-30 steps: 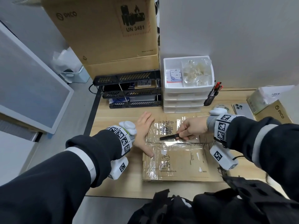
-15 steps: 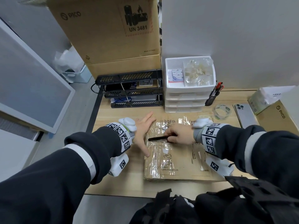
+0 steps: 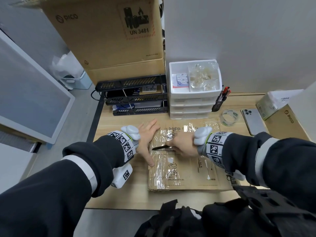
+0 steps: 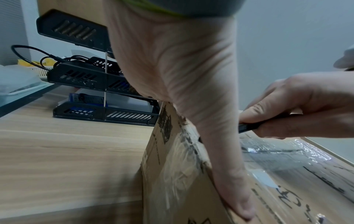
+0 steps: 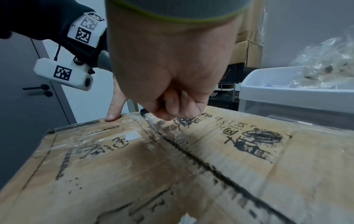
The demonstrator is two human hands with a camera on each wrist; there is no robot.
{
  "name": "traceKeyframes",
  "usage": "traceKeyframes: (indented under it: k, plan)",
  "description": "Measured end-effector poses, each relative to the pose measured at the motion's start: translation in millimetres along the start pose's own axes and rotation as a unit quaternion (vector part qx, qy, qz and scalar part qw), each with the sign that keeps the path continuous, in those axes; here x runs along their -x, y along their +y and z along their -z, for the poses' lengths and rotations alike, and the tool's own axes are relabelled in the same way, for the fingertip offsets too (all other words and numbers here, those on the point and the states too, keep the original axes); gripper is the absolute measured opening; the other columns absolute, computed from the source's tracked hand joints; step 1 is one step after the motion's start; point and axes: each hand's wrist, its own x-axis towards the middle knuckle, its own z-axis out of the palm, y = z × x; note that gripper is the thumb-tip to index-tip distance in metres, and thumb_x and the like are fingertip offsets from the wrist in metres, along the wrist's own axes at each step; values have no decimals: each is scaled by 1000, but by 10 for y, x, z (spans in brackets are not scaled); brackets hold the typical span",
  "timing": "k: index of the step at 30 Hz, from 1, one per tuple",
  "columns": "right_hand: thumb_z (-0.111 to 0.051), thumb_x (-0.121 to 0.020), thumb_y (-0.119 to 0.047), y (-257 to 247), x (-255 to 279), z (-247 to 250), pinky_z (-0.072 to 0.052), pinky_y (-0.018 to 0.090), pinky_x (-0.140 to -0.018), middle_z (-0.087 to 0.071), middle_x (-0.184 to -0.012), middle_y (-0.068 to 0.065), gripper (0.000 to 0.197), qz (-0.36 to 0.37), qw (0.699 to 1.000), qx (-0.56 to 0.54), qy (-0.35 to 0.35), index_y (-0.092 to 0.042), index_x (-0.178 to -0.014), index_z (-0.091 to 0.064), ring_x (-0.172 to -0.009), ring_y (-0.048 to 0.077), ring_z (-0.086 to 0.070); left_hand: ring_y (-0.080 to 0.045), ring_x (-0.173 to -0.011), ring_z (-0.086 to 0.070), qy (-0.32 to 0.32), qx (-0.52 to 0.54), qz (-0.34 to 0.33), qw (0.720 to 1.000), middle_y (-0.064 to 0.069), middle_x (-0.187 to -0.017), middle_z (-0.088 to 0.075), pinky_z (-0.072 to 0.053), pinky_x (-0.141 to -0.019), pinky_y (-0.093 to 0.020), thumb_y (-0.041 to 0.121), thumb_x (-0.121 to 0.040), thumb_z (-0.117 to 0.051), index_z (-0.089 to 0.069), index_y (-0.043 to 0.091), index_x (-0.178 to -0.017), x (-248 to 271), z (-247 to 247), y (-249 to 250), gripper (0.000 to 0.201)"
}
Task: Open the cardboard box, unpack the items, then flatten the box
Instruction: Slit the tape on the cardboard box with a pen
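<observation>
Light wood-grain desk point(image 3: 119, 194) against a grey wall, w/ one taped brown cardboard box point(image 3: 191, 173) sitting mid-desk, flaps closed, top seam covered in clear tape and black handwriting.

Left hand point(image 3: 147, 142) lies flat, fingers straight and spread, pressing on the box's left edge; thumb tip point(image 5: 113, 115) sits at the near-left corner of the top. It holds nothing.

Right hand point(image 3: 182, 143) is curled round one slim black cutter point(image 3: 160, 148), tool lying along the centre seam w/ its tip pointing toward the left hand. In the left wrist view the fingers point(image 4: 283, 106) pinch the black handle point(image 4: 249, 126) just above the taped top; in the right wrist view the fist point(image 5: 172, 84) hides the tool almost entirely.

Behind the box: one black 3-tier mesh paper tray point(image 3: 135, 94) at left, one white plastic drawer unit point(image 3: 193, 103), 4 drawers, its open top holding clear bags and a small carton. One black pen holder point(image 3: 219, 101) beside it w/ red pens. To the right: one roll of clear tape point(image 3: 230, 117), one silver phone point(image 3: 253, 120) face down, and one brown PICO carton point(image 3: 282, 122). One big PICO carton point(image 3: 109, 35) marked UN 3481 stands at the back left.
</observation>
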Motion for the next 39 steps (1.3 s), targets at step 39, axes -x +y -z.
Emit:
traceKeyframes:
  k: [39]
  plan:
    - [-37, -97, -22, 575, 449, -407, -49, 34, -61, -52, -76, 3, 32, -20, 997, 65, 25, -18, -126, -51, -68, 27, -56, -33, -153, -6, -22, 31, 83, 996, -13, -163, 26, -16, -122, -35, 71, -46, -87, 4, 2, -157, -65, 26, 320, 159]
